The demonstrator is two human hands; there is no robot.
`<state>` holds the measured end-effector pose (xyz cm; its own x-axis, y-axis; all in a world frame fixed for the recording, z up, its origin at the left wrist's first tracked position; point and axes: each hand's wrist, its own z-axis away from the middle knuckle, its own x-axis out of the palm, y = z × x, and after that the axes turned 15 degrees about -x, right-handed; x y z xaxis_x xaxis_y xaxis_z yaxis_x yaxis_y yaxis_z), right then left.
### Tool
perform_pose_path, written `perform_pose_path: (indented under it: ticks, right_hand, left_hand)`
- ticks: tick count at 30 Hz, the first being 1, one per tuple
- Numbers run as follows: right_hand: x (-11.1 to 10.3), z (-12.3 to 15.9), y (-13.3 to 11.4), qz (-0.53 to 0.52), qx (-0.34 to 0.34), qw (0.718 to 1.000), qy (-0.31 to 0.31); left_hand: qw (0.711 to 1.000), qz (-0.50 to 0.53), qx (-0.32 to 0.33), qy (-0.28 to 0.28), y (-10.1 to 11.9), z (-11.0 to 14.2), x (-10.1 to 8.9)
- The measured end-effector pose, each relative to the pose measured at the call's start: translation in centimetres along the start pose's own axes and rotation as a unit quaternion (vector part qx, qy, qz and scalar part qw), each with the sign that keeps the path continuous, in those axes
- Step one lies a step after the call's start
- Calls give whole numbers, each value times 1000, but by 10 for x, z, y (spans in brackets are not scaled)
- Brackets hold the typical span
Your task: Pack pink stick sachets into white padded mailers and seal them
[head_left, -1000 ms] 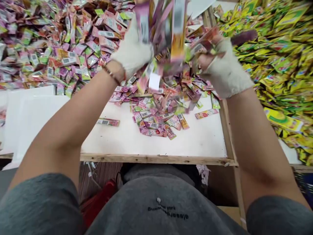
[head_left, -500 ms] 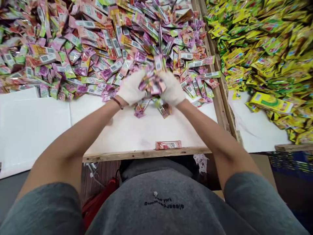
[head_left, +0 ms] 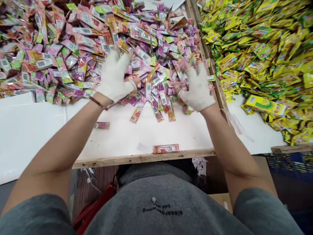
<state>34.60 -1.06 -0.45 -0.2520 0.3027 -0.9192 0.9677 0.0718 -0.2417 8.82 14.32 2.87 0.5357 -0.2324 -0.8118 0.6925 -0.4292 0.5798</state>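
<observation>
My left hand (head_left: 114, 76), in a white fingerless glove, is spread with its fingers apart over the near side of a big heap of pink, purple and orange snack sachets (head_left: 90, 42). Farther right, my right hand (head_left: 197, 86) wears a matching glove; its fingers are spread too and rest on the heap's right part. Between the hands, several sachets (head_left: 148, 86) fan out toward me onto the white table (head_left: 117, 137). A single pink sachet (head_left: 166, 148) lies apart by the front edge. Another small sachet (head_left: 102, 125) lies beside my left forearm.
A wooden divider (head_left: 207, 49) separates this heap from a pile of yellow-green packets (head_left: 256, 62) on the right. White flat trays or sheets (head_left: 31, 127) lie at the left. A wooden strip (head_left: 137, 158) edges the table's front.
My hands have moved apart from the middle, where they were together around a bunch of sachets. The bunch is let go and lies loose. A small sachet now shows beside my left forearm.
</observation>
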Motion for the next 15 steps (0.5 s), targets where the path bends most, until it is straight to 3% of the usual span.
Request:
perform_pose_path:
  ticks: [2,4,6,8,11,13,15]
  right_hand:
    - [35,7,-9,-19,22,999,-43]
    - [68,17,-22,-30,13,996,-87]
    - [90,35,-32,-25,-50,991,-121]
    - [100,58,-29,-39,-149,977,-146]
    - [93,90,-3,-72,-229,960,-144]
    - [80,101,19,-99,-219,965,-106]
    - [66,105,35,-145,-178,973,-33]
  left_hand:
    - [997,-20,-63,-25,-3,12,33]
    - [993,-60,-82,-58,-6,27,65]
    - [992,-95,-15,-83,-13,48,90]
    - [980,-135,70,-126,-25,68,101]
    - [965,-161,138,-155,-45,86,92]
    - [968,-147,144,-141,-54,89,74]
    - [983,-112,107,-95,-55,90,54]
